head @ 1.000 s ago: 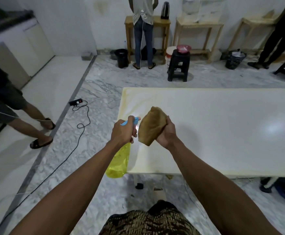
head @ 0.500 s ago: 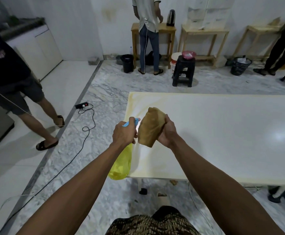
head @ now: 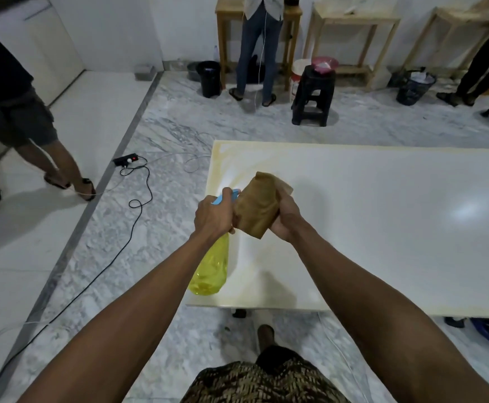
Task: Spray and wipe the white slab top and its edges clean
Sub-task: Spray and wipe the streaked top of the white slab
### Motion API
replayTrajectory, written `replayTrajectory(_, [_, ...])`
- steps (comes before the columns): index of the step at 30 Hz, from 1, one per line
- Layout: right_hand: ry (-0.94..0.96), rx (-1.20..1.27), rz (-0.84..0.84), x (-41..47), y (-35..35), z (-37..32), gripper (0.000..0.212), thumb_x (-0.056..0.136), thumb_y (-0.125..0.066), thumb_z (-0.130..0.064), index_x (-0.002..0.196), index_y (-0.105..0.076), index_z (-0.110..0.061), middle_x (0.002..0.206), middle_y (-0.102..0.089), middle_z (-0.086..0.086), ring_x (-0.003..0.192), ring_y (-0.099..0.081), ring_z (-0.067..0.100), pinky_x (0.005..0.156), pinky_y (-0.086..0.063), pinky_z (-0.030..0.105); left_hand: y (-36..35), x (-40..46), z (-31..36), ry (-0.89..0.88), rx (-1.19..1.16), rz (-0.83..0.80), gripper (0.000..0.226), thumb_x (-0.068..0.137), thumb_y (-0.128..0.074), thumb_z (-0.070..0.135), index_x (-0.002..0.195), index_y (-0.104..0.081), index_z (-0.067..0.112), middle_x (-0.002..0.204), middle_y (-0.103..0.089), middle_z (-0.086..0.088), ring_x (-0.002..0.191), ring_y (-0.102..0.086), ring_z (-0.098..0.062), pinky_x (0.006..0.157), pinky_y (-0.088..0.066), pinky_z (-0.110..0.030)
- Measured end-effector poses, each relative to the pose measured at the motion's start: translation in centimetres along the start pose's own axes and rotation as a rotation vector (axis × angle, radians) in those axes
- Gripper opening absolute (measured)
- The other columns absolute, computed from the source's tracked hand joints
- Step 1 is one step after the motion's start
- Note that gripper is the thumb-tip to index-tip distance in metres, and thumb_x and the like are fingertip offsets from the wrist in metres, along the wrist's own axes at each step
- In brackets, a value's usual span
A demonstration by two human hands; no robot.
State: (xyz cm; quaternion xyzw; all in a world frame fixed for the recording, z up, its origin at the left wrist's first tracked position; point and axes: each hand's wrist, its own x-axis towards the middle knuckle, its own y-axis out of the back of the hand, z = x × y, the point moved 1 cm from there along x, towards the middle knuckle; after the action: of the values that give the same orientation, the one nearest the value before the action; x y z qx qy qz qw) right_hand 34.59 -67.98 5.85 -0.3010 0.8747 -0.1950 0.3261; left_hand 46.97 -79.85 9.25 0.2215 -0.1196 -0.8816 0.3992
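The white slab (head: 382,228) lies flat in front of me, with yellowish staining along its left and far edges. My left hand (head: 212,218) grips a yellow spray bottle (head: 209,271) with a blue trigger head, hanging over the slab's left front corner. Its nozzle points at a folded brown cloth (head: 259,209), which my right hand (head: 285,218) holds up above the slab, touching the left hand.
A black power strip (head: 125,160) and its cable trail across the marble floor to the left. A person's legs (head: 63,170) stand at far left. Another person (head: 257,53), a black stool (head: 313,94), bins and wooden tables line the far wall.
Both hands stay together with bottle and cloth. The view has tilted down and closer to the slab. The person at left has stepped nearer to the floor border.
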Motion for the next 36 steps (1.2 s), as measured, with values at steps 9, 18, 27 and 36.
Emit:
replayTrajectory(9, [-0.085,-0.309,0.228,10.2,6.9,-4.4,0.031,0.093,-0.059,-0.045,0.099,-0.071,-0.016,0.1,-0.074,0.004,0.099,-0.07,0.023,0.094,-0.055,0.04,-5.2,9.5,1.7,0.086,-0.012,-0.055,0.048,0.094,-0.045,0.053,0.102,-0.082,0.022,0.064,-0.068,-0.007,0.063,-0.072,-0.026,0.049,-0.054,-0.031])
replayTrajectory(18, [0.451,-1.131,0.385,28.9,11.0,-13.7,0.035,0.106,-0.037,-0.032,0.133,-0.056,-0.024,0.133,-0.064,0.001,0.119,-0.06,0.023,0.094,-0.044,0.028,-9.4,21.7,3.3,0.16,-0.054,-0.034,0.052,0.084,-0.044,0.057,0.089,-0.083,0.023,0.055,-0.067,-0.003,0.061,-0.072,-0.033,0.074,-0.063,-0.059])
replayTrajectory(27, [0.041,-2.018,0.118,43.8,12.5,-6.2,0.058,0.106,-0.025,-0.044,0.158,-0.002,-0.032,0.167,0.003,0.004,0.152,0.005,0.039,0.116,0.004,0.065,-11.9,27.3,1.7,0.151,-0.055,0.008,0.037,0.086,-0.044,0.053,0.083,-0.08,0.044,0.06,-0.066,-0.005,0.07,-0.072,-0.042,0.063,-0.06,-0.049])
replayTrajectory(36, [0.242,-2.054,0.052,34.4,13.8,-0.2,0.058,0.102,-0.026,-0.045,0.157,-0.016,-0.031,0.167,-0.009,0.004,0.152,-0.001,0.04,0.117,0.003,0.065,-10.0,22.8,-1.3,0.2,-0.068,-0.03,0.077,0.068,-0.048,0.068,0.1,-0.083,0.007,0.058,-0.066,-0.004,0.065,-0.071,-0.037,0.065,-0.062,-0.053])
